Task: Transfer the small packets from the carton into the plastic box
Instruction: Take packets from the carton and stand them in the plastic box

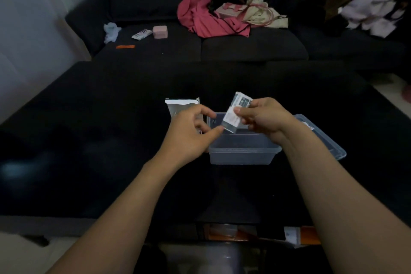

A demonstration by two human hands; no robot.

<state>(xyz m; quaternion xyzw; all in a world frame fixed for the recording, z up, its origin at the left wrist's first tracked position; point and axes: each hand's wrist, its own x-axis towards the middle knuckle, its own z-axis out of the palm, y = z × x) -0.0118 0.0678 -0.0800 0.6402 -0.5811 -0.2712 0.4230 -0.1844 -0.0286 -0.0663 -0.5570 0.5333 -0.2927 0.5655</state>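
A clear plastic box (242,153) stands in the middle of the dark table, with nothing visible inside it. Over its far rim my right hand (264,118) pinches a small white and grey packet (235,113), held tilted on end. A white carton (178,107) with its top flap open stands just left of the box. My left hand (191,131) is in front of the carton, hiding its right part. Its fingers are loosely curled, and the thumb tip is close to the packet's lower end.
The box's clear lid (322,138) lies to the right of the box. At the table's near edge are a white slip and an orange object (300,234). Behind the table, a dark sofa (255,49) holds pink clothing (209,18), bags and small items.
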